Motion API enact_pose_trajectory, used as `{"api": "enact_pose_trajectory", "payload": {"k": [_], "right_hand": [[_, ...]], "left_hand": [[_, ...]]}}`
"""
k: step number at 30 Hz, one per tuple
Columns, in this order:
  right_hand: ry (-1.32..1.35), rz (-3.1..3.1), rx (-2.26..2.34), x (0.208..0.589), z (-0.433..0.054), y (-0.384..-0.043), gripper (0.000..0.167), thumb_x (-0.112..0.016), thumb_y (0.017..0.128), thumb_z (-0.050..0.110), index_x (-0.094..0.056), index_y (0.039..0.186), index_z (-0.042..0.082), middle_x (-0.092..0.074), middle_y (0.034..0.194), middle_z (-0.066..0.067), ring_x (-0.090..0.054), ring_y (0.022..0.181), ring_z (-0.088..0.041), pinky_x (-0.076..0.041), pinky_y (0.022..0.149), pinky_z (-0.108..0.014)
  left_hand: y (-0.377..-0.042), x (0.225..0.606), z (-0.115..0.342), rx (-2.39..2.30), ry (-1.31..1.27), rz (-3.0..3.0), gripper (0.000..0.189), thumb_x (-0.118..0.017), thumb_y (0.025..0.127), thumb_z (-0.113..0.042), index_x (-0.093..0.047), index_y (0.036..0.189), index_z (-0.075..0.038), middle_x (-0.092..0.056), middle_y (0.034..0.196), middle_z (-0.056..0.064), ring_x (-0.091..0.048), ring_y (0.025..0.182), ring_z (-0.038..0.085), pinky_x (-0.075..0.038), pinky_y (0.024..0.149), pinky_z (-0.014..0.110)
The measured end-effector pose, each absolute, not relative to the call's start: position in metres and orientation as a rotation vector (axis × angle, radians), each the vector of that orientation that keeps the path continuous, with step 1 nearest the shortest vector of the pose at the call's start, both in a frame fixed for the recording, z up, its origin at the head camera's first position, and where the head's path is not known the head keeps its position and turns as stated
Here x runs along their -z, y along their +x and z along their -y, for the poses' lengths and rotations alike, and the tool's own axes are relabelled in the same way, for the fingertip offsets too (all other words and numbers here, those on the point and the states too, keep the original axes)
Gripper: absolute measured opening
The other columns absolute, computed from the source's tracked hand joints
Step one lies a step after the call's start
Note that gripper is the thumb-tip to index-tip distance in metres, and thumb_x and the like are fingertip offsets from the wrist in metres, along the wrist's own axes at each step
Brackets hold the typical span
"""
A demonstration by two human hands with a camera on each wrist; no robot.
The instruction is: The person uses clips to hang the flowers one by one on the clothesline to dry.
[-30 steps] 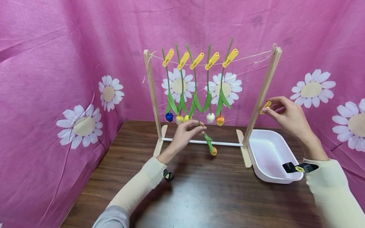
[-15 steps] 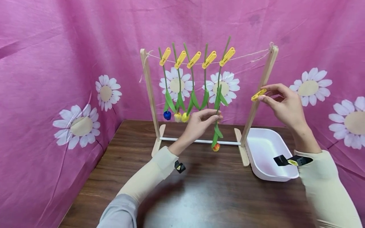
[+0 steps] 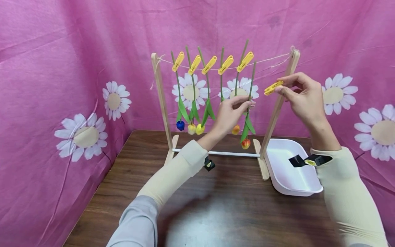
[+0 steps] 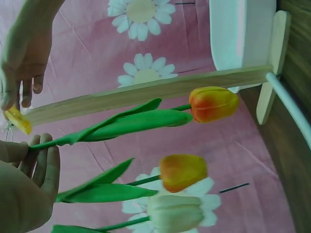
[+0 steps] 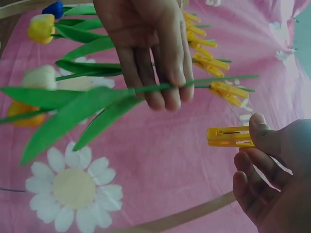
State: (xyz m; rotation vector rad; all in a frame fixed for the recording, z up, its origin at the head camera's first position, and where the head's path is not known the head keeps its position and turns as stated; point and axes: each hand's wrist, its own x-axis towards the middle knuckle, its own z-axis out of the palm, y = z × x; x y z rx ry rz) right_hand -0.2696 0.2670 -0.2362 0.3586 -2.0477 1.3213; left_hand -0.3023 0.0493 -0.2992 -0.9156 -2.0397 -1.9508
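My left hand (image 3: 232, 111) pinches the green stem of an orange-red artificial tulip (image 3: 245, 143), which hangs head down in front of the string. Its bare stem end rises just right of the last clipped flower. To the right, my right hand (image 3: 303, 94) holds a yellow clothespin (image 3: 273, 88) between thumb and fingers, near the right post. In the right wrist view the clothespin (image 5: 228, 137) points toward the held stem, apart from it. Several tulips hang upside down from the string (image 3: 266, 61) by yellow clothespins; the white one (image 4: 176, 213) is hidden behind my left hand in the head view.
The string runs between two wooden posts (image 3: 162, 103) joined by a white rod (image 3: 228, 154) on a dark wooden table (image 3: 129, 192). A white plastic basin (image 3: 293, 164) stands beside the right post. Pink flowered cloth (image 3: 77, 61) surrounds the table.
My left hand has lifted the orange-red tulip up and to the right, bringing its stem end close to the string's height. My right hand has moved up and left with the clothespin.
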Motion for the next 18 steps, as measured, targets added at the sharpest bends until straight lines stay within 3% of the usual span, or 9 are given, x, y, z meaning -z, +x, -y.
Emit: {"api": "enact_pose_trajectory", "payload": {"k": [7,14,18], "right_hand": [[0.441,1.830,-1.638,0.214,-0.257,-0.282,0.014,-0.079,0.088,-0.012,-0.080,0.097,0.000,-0.078,0.079,0.005,-0.066,0.061,-0.005,-0.050,0.050,-0.013],[0.468,1.627,-1.880,0.188,-0.247,-0.297,0.009,-0.081,0.085,-0.014,-0.079,0.091,-0.007,-0.080,0.077,-0.005,-0.063,0.047,-0.010,-0.040,0.037,-0.017],[0.450,1.572,-1.938,0.175,-0.242,-0.301,0.008,-0.083,0.083,-0.012,-0.078,0.088,-0.008,-0.078,0.070,-0.008,-0.057,0.038,-0.011,-0.034,0.033,-0.018]], "left_hand": [[-0.312,0.277,-0.064,1.815,-0.807,2.103,0.028,-0.068,0.106,-0.018,-0.075,0.131,-0.007,-0.082,0.114,0.005,-0.077,0.096,0.008,-0.059,0.077,0.015],[-0.317,0.263,-0.073,1.730,-0.772,2.118,0.028,-0.064,0.108,-0.013,-0.072,0.133,-0.003,-0.082,0.117,0.009,-0.079,0.101,0.012,-0.057,0.079,0.010],[-0.318,0.257,-0.079,1.674,-0.726,2.161,0.029,-0.061,0.109,-0.012,-0.071,0.135,-0.004,-0.082,0.116,0.005,-0.078,0.100,0.007,-0.053,0.069,0.009]]}}
